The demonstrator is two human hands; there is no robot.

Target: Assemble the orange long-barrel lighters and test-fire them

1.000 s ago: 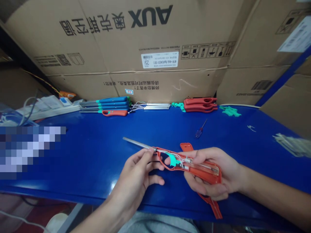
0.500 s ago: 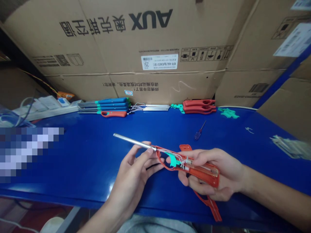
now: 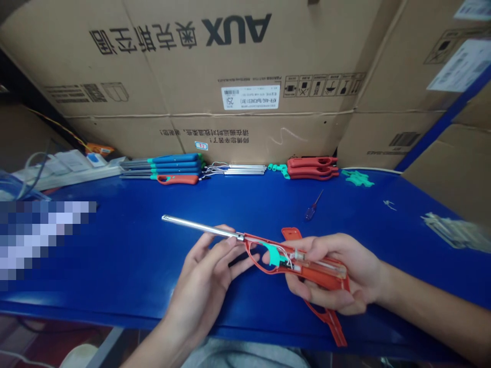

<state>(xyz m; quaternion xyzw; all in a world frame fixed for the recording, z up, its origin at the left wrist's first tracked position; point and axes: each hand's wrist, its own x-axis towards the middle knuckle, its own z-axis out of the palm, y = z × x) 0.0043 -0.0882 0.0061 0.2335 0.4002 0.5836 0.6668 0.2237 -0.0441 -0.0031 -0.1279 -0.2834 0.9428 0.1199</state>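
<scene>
Both hands hold an opened long-nosed lighter above the table. My right hand (image 3: 337, 271) is closed around its red half-shell (image 3: 322, 278), which contains a clear fuel tank, white wires and a green trigger (image 3: 274, 254). My left hand (image 3: 209, 276) pinches the silver metal tube (image 3: 199, 226) between thumb and fingers, close to where it meets the shell's front end. The tube points to the left and slightly up. Under my right hand lies another red half-shell (image 3: 333, 327), partly covered by the hand and the lighter.
Along the back are blue lighters (image 3: 176, 166), metal tubes with wires (image 3: 245, 169), red shells (image 3: 312, 168) and green triggers (image 3: 357, 178). A screwdriver (image 3: 312, 207) lies behind my right hand. Clear parts (image 3: 452, 231) lie far right; a power strip (image 3: 72, 176) stands left. Cardboard (image 3: 184, 97) walls the back.
The metal tube has swung to a flatter angle and shifted left, its rear end now at the shell's front. My left hand has moved slightly left with it; my right hand keeps its grip.
</scene>
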